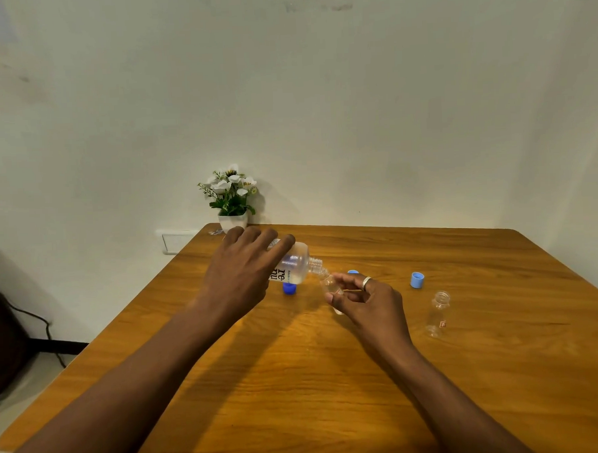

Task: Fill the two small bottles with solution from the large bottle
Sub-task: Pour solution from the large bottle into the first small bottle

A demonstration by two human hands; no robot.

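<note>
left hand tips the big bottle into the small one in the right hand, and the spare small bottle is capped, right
No: the head view shows the spare small clear plastic bottle standing uncapped, with a light blue cap lying apart from it. The rest holds.

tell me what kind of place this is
Probably a home or small office room: a wooden table against a plain white wall, potted flowers on its far corner, a wall socket nearby.
</note>
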